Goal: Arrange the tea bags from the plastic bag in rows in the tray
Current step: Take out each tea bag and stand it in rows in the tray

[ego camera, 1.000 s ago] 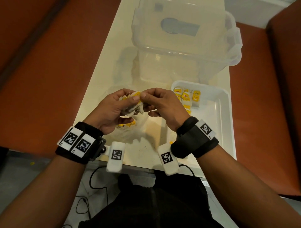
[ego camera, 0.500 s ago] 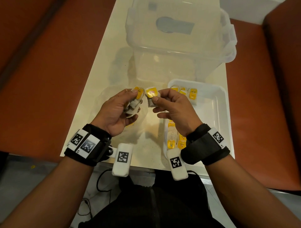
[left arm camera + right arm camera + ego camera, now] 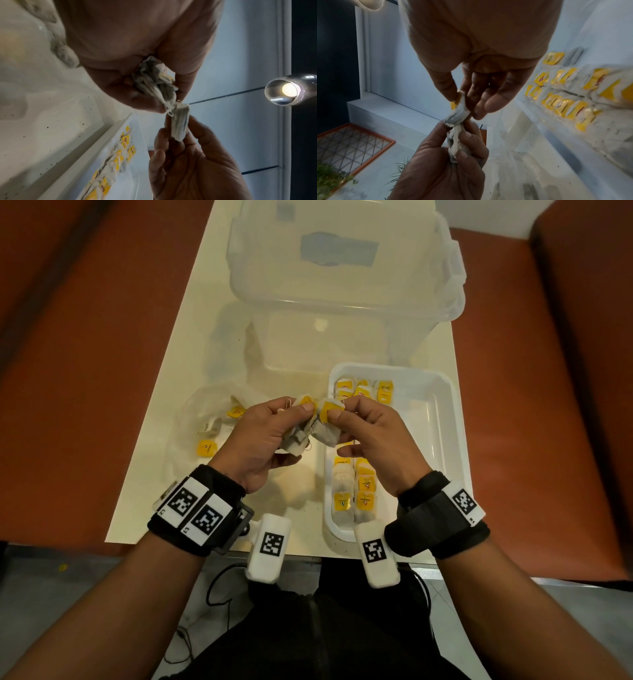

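My left hand grips a bunch of grey tea bags above the table, beside the left rim of the white tray. Thumb and forefinger of my right hand pinch one tea bag with a yellow tag, which touches the bunch. In the left wrist view that single bag hangs by strings to the bunch. Tea bags lie in rows at the tray's near end and at its far end. The crumpled plastic bag lies at the left with a few tea bags inside.
A large clear storage box with a lid stands on the far part of the table, right behind the tray. Orange-brown seats flank the table on both sides. The tray's right half is bare white plastic.
Half a second ago my hands were slightly apart, each with a tagged bag; now they are close together again, over the tray's left rim. Both grips are unchanged.
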